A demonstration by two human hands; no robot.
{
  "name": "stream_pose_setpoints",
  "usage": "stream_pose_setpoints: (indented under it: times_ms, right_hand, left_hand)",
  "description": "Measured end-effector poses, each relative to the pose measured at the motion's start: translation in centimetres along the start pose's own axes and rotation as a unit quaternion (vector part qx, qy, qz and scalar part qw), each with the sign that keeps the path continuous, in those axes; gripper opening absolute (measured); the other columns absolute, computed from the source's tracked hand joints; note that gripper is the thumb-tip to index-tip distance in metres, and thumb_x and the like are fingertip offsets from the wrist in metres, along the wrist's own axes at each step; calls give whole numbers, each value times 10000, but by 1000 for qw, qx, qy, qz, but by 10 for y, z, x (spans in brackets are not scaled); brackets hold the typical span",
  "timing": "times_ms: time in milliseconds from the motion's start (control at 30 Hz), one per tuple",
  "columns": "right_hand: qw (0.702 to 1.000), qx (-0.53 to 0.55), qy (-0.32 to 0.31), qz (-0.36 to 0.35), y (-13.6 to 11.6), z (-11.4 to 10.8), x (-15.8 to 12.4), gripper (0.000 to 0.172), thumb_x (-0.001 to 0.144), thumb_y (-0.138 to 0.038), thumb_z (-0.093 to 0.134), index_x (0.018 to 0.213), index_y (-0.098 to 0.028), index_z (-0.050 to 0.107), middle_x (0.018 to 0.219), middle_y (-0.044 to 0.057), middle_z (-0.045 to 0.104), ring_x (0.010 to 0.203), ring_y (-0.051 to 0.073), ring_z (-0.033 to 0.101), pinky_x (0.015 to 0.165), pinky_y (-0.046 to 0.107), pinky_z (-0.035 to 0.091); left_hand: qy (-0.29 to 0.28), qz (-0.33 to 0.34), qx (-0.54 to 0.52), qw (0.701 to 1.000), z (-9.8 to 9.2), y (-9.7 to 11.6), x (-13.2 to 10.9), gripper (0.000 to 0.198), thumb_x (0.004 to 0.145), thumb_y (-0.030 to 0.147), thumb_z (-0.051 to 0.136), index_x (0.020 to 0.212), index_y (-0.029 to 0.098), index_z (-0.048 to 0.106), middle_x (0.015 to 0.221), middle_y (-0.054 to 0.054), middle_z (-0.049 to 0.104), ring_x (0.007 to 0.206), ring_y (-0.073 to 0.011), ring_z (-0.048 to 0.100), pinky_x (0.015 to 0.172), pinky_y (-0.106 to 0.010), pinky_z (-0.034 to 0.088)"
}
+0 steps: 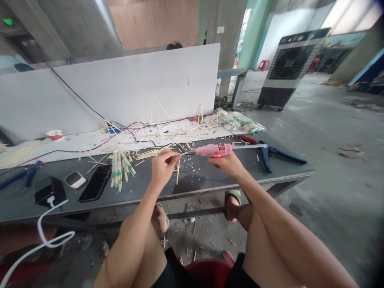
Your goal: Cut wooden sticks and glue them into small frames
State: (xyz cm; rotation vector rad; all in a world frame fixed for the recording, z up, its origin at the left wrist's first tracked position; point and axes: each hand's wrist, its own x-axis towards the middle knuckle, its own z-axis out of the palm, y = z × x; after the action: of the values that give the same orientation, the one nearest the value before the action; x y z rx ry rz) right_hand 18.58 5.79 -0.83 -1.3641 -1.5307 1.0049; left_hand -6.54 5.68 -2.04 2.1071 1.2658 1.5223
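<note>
Saw wood scraps littering the nearest floor, around two sandalled feet; at left, a white cable looping up to a black box on the worktop. Noted beside that box a small white device, then a black phone lying aslant, then wrapped stick bundles just left of the left hand. Pinched a thin stick between that hand's fingers, aiming its free end right. Closed the right hand around the grip of a pink glue gun, holding it above the worktop near the middle. Ran the gun's long axis sideways, almost level, pointing its nozzle left at the stick; could not tell whether touching. Traced a pale rod rightward from its back end to a blue-handled tool. Found loose sticks beyond the left hand, and past them small stick frames, a black cable and, at right, plastic-wrapped packs. Met an upright white board behind, blocking part of the room, and farther right a tall air cooler.
</note>
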Motion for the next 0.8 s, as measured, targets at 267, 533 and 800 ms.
stream_pose_setpoints:
  times_ms: [267, 533, 800]
  right_hand:
    - [1000, -8, 4, -13, 4, 2, 3, 141, 612, -232, 634, 547, -204, 512, 509, -39, 502, 516, 115, 431, 485, 253, 336]
    - [1000, 5, 11, -17, 5, 3, 3, 144, 622, -229, 639, 558, -207, 513, 517, -37, 508, 524, 119, 434, 499, 257, 339]
    - [1000, 10, 3, -3, 2, 3, 2, 132, 621, -241, 635, 578, -205, 515, 515, -45, 498, 515, 111, 415, 496, 255, 328]
  left_hand:
    - [-9, -19, -4, 1000, 1, 0, 0, 177, 876, 370, 686, 854, 212, 761, 832, -64, 711, 671, -170, 608, 608, -294, 466]
    - [-10, -36, -21, 999, 1, -3, 1, 169, 860, 369, 699, 846, 213, 762, 821, -61, 709, 681, -175, 621, 599, -293, 467]
    - [-20, -37, -26, 999, 2, -5, 0, 185, 869, 370, 693, 856, 201, 766, 809, -59, 707, 664, -162, 597, 598, -279, 453]
